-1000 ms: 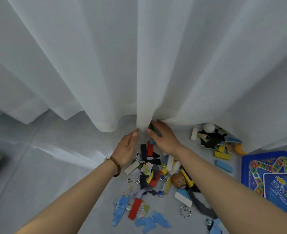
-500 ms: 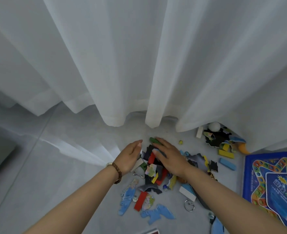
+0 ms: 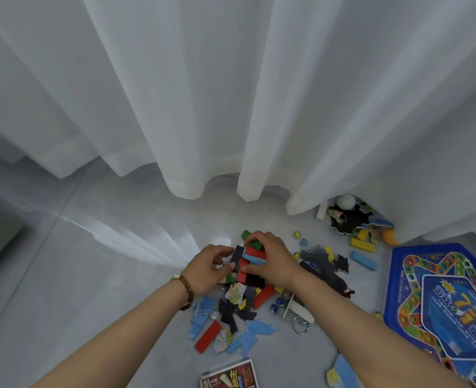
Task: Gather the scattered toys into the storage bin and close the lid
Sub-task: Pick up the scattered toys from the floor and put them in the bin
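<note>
- Head view: left hand (image 3: 209,268) and right hand (image 3: 273,260) meet mid-floor, fingers curled, clamping a bundle of blocks (image 3: 255,252) between them: black, red, green and blue pieces pressed together.
- The rest of the toys (image 3: 239,301) lie in a heap on the floor (image 3: 91,275) right under both wrists: puzzle pieces, a red block (image 3: 208,336) and marbles (image 3: 277,302).
- A curtain (image 3: 231,93) hangs across the far side, its hem just short of the floor. There is a bare strip of tile between hem and hands.
- On the left the floor is open grey tile, with plenty of room to swing an arm.
- The right side is crowded. A game board (image 3: 441,303) lies flat beside the right forearm, with a yellow block (image 3: 362,245) and a blue block (image 3: 364,260) between board and heap.
- A white ball (image 3: 346,201) and dark puzzle pieces (image 3: 346,222) are tucked partly under the curtain hem, far right.
- A metal ring (image 3: 300,325) lies just beside the right forearm, and a booklet (image 3: 228,375) lies at the near edge, between the arms.
</note>
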### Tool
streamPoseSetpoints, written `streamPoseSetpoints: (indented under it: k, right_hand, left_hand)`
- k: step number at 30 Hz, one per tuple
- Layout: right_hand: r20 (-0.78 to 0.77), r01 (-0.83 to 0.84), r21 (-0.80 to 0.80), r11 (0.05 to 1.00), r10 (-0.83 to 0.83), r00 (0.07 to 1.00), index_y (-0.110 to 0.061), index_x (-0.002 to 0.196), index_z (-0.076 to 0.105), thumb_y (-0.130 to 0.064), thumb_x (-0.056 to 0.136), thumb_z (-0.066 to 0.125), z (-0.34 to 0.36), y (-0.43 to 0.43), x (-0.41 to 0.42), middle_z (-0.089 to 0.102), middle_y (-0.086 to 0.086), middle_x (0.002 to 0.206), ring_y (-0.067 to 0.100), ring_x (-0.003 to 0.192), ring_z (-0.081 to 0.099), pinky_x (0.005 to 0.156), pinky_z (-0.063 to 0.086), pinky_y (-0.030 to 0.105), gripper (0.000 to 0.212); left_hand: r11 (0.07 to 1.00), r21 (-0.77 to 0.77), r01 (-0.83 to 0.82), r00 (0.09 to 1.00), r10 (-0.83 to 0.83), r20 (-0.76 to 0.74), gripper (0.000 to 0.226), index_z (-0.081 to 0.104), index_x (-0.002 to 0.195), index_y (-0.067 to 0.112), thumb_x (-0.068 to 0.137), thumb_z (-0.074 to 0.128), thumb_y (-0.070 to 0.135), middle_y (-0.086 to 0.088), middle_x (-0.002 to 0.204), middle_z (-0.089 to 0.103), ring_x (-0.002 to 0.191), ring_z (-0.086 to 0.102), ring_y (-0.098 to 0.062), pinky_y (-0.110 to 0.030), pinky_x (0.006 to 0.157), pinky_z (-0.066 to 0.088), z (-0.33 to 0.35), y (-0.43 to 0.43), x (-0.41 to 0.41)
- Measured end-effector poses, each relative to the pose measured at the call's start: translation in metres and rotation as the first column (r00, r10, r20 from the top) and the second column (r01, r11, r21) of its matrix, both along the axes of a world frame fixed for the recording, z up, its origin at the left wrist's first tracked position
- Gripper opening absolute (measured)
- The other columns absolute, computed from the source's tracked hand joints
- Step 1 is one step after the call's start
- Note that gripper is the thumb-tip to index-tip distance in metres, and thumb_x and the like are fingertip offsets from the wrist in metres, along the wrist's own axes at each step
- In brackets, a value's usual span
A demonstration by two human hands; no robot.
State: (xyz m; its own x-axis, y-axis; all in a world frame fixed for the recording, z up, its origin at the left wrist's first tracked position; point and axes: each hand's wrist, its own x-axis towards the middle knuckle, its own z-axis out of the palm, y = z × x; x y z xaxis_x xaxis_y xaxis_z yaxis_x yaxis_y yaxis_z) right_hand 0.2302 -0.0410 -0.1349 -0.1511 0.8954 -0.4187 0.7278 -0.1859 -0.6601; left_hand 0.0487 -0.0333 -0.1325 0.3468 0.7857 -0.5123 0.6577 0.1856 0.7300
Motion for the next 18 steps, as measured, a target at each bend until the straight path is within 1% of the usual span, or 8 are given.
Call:
streamPoseSetpoints:
  k: [4,8,10,12,14,16,17,18]
  right_hand:
    - [-0.015,0.004,-0.029,1.000,-0.005,1.000,-0.025,0.110,0.049,-0.032,0.069,0.080,-0.001,0.000,0.000,0.049,-0.001,0.109,0.018,0.101,0.046,0.080,0.039,0.027,0.052]
    - [-0.049,0.076,-0.063,0.995,-0.080,0.996,-0.024,0.107,0.048,-0.028,0.069,0.080,0.001,-0.003,-0.003,0.056,-0.003,0.107,0.017,0.097,0.053,0.083,0.047,0.033,0.050]
    - [-0.067,0.111,-0.076,0.991,-0.117,0.991,-0.025,0.103,0.048,-0.026,0.071,0.079,0.001,-0.005,-0.004,0.057,-0.005,0.105,0.017,0.095,0.054,0.081,0.047,0.030,0.045]
    - [-0.090,0.160,-0.061,0.985,-0.165,0.982,-0.026,0.098,0.049,-0.023,0.073,0.078,0.001,-0.008,-0.003,0.057,-0.004,0.102,0.016,0.093,0.053,0.074,0.045,0.023,0.038]
    - [-0.148,0.253,-0.032,0.967,-0.255,0.956,-0.024,0.096,0.051,-0.020,0.075,0.077,0.008,-0.009,-0.003,0.058,-0.004,0.097,0.015,0.089,0.054,0.068,0.044,0.019,0.033]
    - [-0.235,0.301,0.001,0.954,-0.293,0.927,-0.024,0.095,0.053,-0.019,0.075,0.076,0.022,-0.007,-0.005,0.060,-0.003,0.093,0.016,0.086,0.056,0.073,0.047,0.022,0.031]
    - [-0.274,0.282,0.018,0.959,-0.267,0.924,-0.025,0.095,0.054,-0.019,0.075,0.076,0.032,-0.005,-0.009,0.062,-0.001,0.094,0.016,0.087,0.058,0.075,0.048,0.024,0.030]
    - [-0.317,0.250,0.023,0.968,-0.230,0.920,-0.025,0.096,0.055,-0.020,0.075,0.076,0.042,-0.005,-0.014,0.063,0.000,0.096,0.015,0.089,0.060,0.076,0.049,0.023,0.030]
  left_hand:
    - [1.000,0.004,0.008,1.000,-0.008,0.005,0.043,0.049,0.131,0.017,0.089,0.060,0.020,0.000,0.116,0.046,0.103,0.046,-0.008,-0.013,0.086,0.040,0.000,-0.005,0.000]
    - [1.000,0.029,0.011,1.000,-0.011,-0.013,0.043,0.049,0.131,0.019,0.089,0.060,0.020,0.000,0.117,0.048,0.102,0.046,-0.007,-0.014,0.087,0.038,0.000,-0.005,0.000]
    - [1.000,0.027,0.015,1.000,-0.015,-0.018,0.044,0.049,0.132,0.019,0.089,0.060,0.020,-0.002,0.121,0.048,0.103,0.046,-0.006,-0.014,0.088,0.036,0.001,-0.006,0.000]
    - [1.000,0.018,-0.002,1.000,0.002,-0.002,0.044,0.048,0.133,0.018,0.090,0.059,0.020,-0.003,0.125,0.048,0.105,0.046,-0.007,-0.014,0.089,0.036,0.003,-0.009,0.001]
    - [0.995,0.012,-0.095,0.993,0.094,0.068,0.039,0.048,0.132,0.017,0.093,0.053,0.023,-0.003,0.127,0.049,0.111,0.048,-0.009,-0.015,0.091,0.036,0.008,-0.011,0.003]
    - [0.960,-0.059,-0.273,0.942,0.279,0.188,0.037,0.050,0.131,0.018,0.098,0.042,0.032,0.000,0.126,0.053,0.118,0.050,-0.013,-0.018,0.091,0.038,0.020,-0.010,0.008]
    - [0.912,-0.185,-0.366,0.869,0.406,0.284,0.039,0.050,0.130,0.018,0.099,0.035,0.037,0.000,0.124,0.055,0.118,0.051,-0.015,-0.021,0.093,0.039,0.027,-0.010,0.012]
    - [0.828,-0.382,-0.410,0.751,0.544,0.375,0.044,0.050,0.129,0.017,0.100,0.028,0.042,-0.002,0.123,0.057,0.117,0.053,-0.018,-0.026,0.096,0.040,0.035,-0.009,0.016]
